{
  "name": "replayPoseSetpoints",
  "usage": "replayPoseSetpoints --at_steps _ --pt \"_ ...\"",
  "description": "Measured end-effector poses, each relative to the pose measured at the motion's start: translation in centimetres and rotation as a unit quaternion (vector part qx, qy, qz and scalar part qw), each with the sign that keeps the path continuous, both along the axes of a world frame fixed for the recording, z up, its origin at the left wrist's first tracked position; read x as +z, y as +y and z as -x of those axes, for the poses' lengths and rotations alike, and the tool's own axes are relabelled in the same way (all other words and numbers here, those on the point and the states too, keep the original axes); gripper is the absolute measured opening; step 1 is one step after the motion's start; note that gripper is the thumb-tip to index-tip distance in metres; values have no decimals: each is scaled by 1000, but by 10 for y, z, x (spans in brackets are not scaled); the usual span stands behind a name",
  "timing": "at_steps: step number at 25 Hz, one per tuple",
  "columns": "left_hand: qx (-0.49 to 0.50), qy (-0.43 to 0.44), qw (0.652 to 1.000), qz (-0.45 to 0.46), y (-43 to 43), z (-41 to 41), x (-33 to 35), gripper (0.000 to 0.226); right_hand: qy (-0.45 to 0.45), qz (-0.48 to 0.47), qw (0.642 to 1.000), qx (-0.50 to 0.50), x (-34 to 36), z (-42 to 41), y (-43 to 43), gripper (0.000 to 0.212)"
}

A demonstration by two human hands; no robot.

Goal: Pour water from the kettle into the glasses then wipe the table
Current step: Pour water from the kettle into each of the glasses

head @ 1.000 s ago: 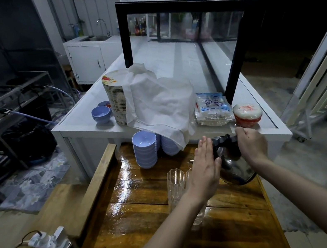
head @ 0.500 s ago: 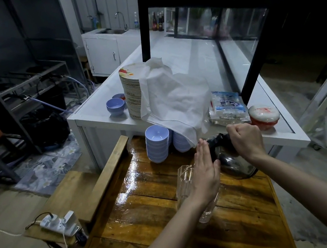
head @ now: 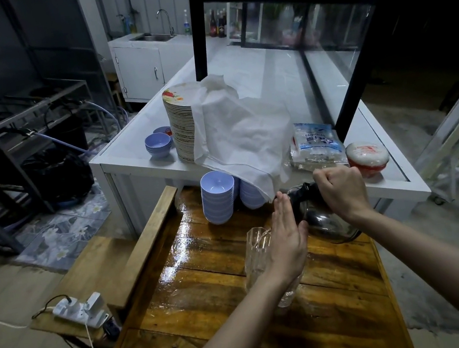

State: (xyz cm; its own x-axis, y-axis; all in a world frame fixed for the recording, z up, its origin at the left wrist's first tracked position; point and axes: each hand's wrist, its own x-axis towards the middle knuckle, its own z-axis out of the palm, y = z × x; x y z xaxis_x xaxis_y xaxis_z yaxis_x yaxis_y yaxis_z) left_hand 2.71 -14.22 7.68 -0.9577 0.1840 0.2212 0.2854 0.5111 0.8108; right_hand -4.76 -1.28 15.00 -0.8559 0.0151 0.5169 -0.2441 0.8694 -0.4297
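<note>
A shiny steel kettle (head: 327, 222) with a black top stands at the far right of the wet wooden table (head: 212, 293). My right hand (head: 342, 192) is closed on its handle from above. My left hand (head: 287, 238) is flat with fingers together, pressed against the kettle's left side and the clear ribbed glasses (head: 256, 253) in front of it. The glasses stand close together near the table's middle, partly hidden behind my left hand. A white cloth (head: 240, 138) hangs over stacked plates on the white counter behind.
Two stacks of blue bowls (head: 217, 197) stand at the table's far edge. The white counter (head: 134, 163) holds plates, small blue bowls (head: 158, 145), a plastic packet (head: 316, 143) and a red-lidded tub (head: 368, 157). A power strip (head: 79, 312) lies on a low bench to the left.
My right hand has shifted from the kettle's side to a fist on top of its handle. My left hand stays flat against kettle and glasses. The camera view moved slightly.
</note>
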Motion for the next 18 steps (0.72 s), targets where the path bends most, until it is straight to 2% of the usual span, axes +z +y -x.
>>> replayPoseSetpoints --at_steps 9,18 --pt "-1 -6 1000 18 0 2 -6 63 4 -17 1000 -15 -2 -8 -1 51" --pt "3 -1 1000 -11 2 1 -5 62 10 -39 999 -1 8 -5 -4 51"
